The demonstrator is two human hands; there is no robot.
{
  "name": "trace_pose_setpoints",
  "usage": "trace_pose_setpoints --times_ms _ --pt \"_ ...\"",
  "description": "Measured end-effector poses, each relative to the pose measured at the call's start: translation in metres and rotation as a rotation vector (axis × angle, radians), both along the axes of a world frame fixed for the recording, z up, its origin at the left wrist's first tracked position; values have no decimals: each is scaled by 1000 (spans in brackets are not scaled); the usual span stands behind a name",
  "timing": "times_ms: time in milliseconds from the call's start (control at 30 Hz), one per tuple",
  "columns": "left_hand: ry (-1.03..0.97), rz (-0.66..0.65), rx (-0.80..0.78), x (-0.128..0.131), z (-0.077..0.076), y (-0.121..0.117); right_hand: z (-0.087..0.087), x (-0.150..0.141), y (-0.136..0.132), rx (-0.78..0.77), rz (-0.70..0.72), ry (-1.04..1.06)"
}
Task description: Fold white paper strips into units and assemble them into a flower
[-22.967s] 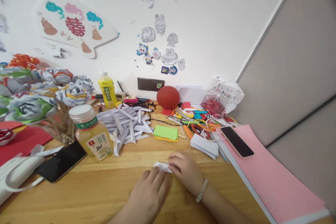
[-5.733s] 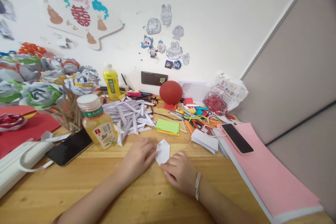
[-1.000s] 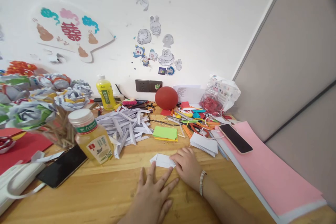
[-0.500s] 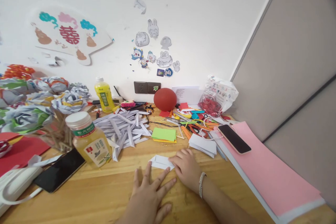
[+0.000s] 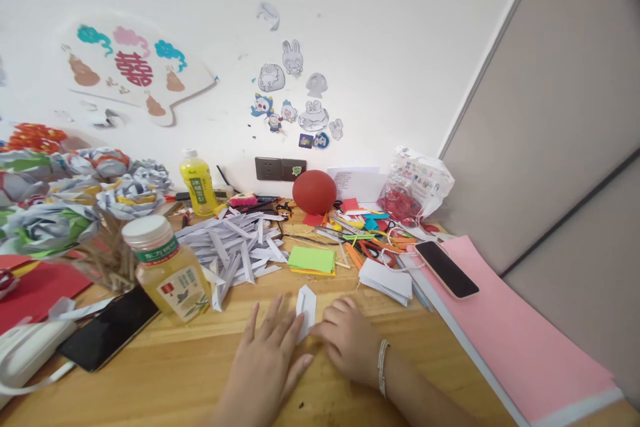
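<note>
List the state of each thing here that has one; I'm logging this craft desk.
Folded white paper: creased, pinched between both hands.
Left hand: flat, fingers spread on the desk, touching the paper.
Right hand: curled at the paper's edge.
Near bottle: upright, capped.
Far bottle: upright, capped.
Phone on pink sheet: screen dark.
Phone by near bottle: screen dark.

Just one camera here, head-mounted, looking forward and down across the table (image 5: 150, 373) toward the wall. It sits close above the near edge, with the red ball (image 5: 314, 191) roughly dead centre and farther back by the wall.
</note>
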State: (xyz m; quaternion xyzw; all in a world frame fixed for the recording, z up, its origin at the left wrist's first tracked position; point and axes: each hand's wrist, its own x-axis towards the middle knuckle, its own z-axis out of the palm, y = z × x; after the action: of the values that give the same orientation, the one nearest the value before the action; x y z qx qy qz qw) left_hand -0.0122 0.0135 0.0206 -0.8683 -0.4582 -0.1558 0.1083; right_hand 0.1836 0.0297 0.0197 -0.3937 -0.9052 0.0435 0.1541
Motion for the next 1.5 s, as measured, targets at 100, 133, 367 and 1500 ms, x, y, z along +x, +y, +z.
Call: trace_pose_setpoints --times_ms 100,133,367,1500 --pt "7 -16 -18 -4 -4 8 1 -7 -6 -25 93 63" --pt "17 -60 -39 -6 -6 11 2 -7 -7 -26 102 90" --pt "30 -291 -87 -19 -18 30 2 14 11 -5 -9 195" --pt "49 -157 25 -11 4 23 -6 12 16 202 -17 71"
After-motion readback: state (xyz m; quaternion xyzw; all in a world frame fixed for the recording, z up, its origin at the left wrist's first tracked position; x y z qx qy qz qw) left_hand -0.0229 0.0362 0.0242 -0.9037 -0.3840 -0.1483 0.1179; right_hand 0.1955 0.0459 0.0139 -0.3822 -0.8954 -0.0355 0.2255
